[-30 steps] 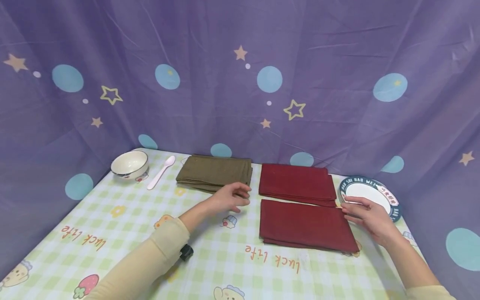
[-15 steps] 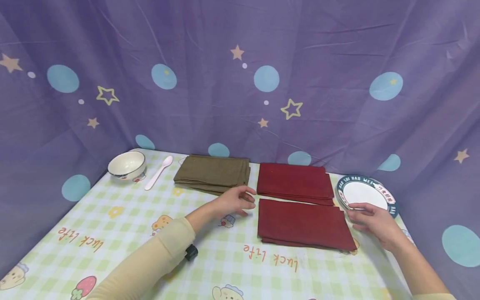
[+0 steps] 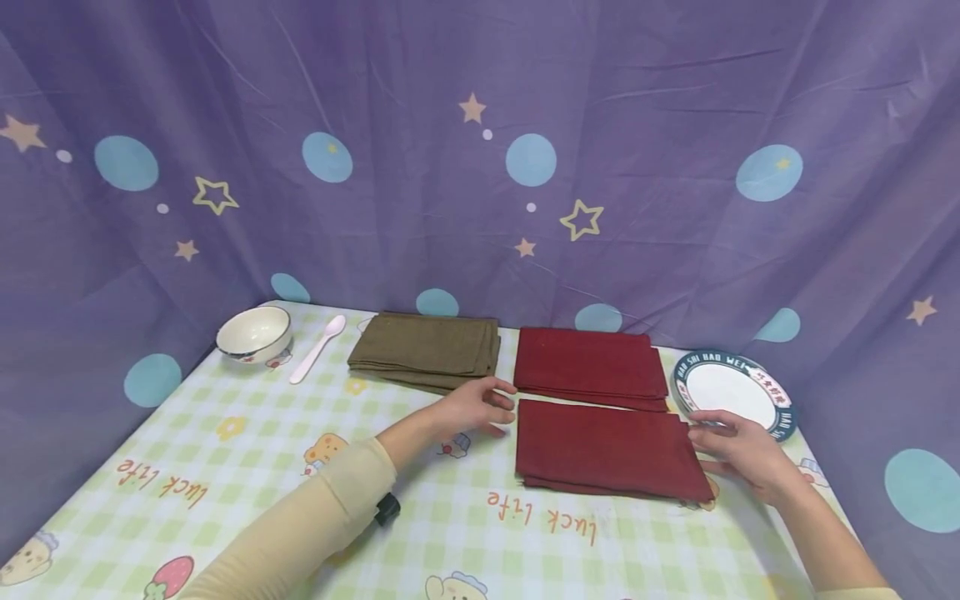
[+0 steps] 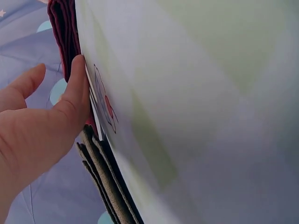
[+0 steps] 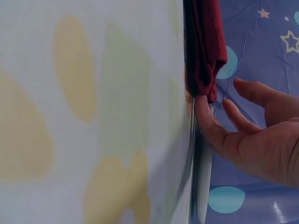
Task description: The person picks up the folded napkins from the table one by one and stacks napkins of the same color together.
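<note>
Leftmost on the counter [image 3: 262, 454], which wears a checked cover, a white bowl [image 3: 253, 333] stands upright, with a pale pink spoon [image 3: 317, 350] lying just beside it. Next, near my left sleeve [image 3: 330, 508], sits a small dark object [image 3: 387, 508], partly hidden. Farther back lies a folded brown cloth [image 3: 423, 343], its near right corner close behind my left hand [image 3: 472, 408]. That hand's thumb and fingers are apart, loosely bent, just beside the left edge of the front red cloth [image 3: 607, 450]; I cannot tell whether they touch it. This cloth lies folded flat between my hands, and the rear red cloth [image 3: 588, 365] crowds close behind it. At its right end my right hand [image 3: 742, 454] has its thumb and fingers apart too, one fingertip right at the fold. Rightmost, a green-rimmed plate [image 3: 727, 387] lies just behind that hand, which covers part of its near rim.
</note>
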The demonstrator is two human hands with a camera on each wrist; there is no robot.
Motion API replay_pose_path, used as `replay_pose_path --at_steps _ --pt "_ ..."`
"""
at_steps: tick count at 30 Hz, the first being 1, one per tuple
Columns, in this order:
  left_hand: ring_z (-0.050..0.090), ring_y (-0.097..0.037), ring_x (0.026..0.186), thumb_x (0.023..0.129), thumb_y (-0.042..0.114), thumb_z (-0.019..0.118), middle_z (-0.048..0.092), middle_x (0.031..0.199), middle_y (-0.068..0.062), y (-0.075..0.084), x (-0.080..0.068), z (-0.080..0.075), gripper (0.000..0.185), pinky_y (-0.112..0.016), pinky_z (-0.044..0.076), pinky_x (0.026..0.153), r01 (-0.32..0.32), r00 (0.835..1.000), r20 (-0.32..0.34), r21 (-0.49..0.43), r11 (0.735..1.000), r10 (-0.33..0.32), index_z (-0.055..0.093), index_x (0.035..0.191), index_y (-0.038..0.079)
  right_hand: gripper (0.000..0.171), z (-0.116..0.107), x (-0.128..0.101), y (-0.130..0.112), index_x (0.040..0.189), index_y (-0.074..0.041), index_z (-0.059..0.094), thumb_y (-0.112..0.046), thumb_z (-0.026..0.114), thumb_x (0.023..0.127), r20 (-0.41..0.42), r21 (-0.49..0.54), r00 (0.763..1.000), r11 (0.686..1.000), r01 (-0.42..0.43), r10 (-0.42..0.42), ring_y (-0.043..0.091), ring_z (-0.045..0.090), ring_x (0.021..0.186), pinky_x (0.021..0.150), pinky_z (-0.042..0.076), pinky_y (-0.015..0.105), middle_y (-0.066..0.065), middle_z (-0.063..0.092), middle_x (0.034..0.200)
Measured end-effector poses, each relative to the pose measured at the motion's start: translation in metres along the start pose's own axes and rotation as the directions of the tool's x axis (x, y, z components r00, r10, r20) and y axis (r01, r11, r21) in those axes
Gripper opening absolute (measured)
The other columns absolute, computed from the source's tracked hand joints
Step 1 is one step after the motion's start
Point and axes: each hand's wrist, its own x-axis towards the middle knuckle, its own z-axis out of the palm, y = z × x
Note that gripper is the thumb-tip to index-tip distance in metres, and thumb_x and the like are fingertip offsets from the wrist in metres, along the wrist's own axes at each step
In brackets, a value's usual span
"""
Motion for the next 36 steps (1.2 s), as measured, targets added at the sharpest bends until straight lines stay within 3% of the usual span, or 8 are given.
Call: replay_pose_path --at_steps 8,16,22,25,31,36 --pt "0.064 -0.034 0.108 0.095 -0.005 0.064 0.054 0.124 -0.026 -0.001 0.002 0.002 0.056 -0.047 0.058 0.088 0.014 1.0 0.017 -0.032 0.999 -0.014 0.04 0.146 -0.009 0.068 0.006 0.002 0.0 0.15 0.012 0.03 -0.014 0.067 0.099 -0.008 -0.033 0.999 0.999 -0.04 0.04 0.008 0.067 0.099 0.088 0.058 0.044 0.015 0.062 0.128" --pt "0.06 -0.034 0.116 0.096 -0.004 0.063 0.052 0.133 -0.025 -0.002 0.005 0.004 0.053 -0.043 0.057 0.089 0.078 0.997 0.003 -0.048 0.996 -0.078 0.043 0.144 -0.013 0.069 0.013 0.005 -0.001 0.152 0.014 0.024 -0.011 0.062 0.101 0.024 0.001 0.998 0.998 -0.06 0.06 0.013 0.067 0.097 0.083 0.059 0.039 0.009 0.065 0.117" --pt "0.061 -0.031 0.112 0.095 -0.005 0.064 0.052 0.133 -0.024 -0.002 0.005 0.006 0.048 -0.042 0.057 0.09 0.076 0.997 -0.011 -0.055 0.996 -0.077 0.048 0.14 -0.012 0.067 0.017 0.008 -0.001 0.15 0.016 0.024 -0.006 0.062 0.1 0.055 0.07 0.998 0.997 -0.036 0.033 0.014 0.07 0.093 0.08 0.06 0.038 0.002 0.066 0.109" --pt "0.062 -0.028 0.106 0.095 -0.006 0.064 0.055 0.129 -0.023 -0.002 0.005 0.007 0.045 -0.043 0.057 0.089 0.063 0.998 -0.016 -0.06 0.996 -0.064 0.05 0.137 -0.011 0.065 0.017 0.009 0.0 0.149 0.015 0.025 -0.004 0.063 0.099 0.07 0.092 0.997 0.995 -0.025 0.019 0.015 0.07 0.093 0.08 0.06 0.038 0.001 0.067 0.11" --pt "0.064 -0.022 0.093 0.093 -0.006 0.066 0.061 0.106 -0.013 -0.001 0.006 0.009 0.04 -0.043 0.059 0.085 0.052 0.998 -0.031 -0.057 0.997 -0.053 0.054 0.131 -0.007 0.062 0.015 0.01 0.003 0.148 0.014 0.026 -0.004 0.062 0.1 0.096 0.11 0.995 0.994 -0.024 0.013 0.017 0.071 0.095 0.081 0.06 0.037 0.0 0.07 0.111" --pt "0.066 -0.02 0.094 0.093 0.003 0.072 0.063 0.107 -0.011 -0.001 0.005 0.011 0.04 -0.042 0.058 0.085 0.048 0.997 -0.053 -0.034 0.998 -0.049 0.057 0.13 -0.003 0.061 0.015 0.011 0.004 0.147 0.015 0.027 -0.005 0.062 0.1 0.114 0.128 0.993 0.992 -0.022 0.008 0.019 0.071 0.096 0.083 0.059 0.037 0.003 0.071 0.11"
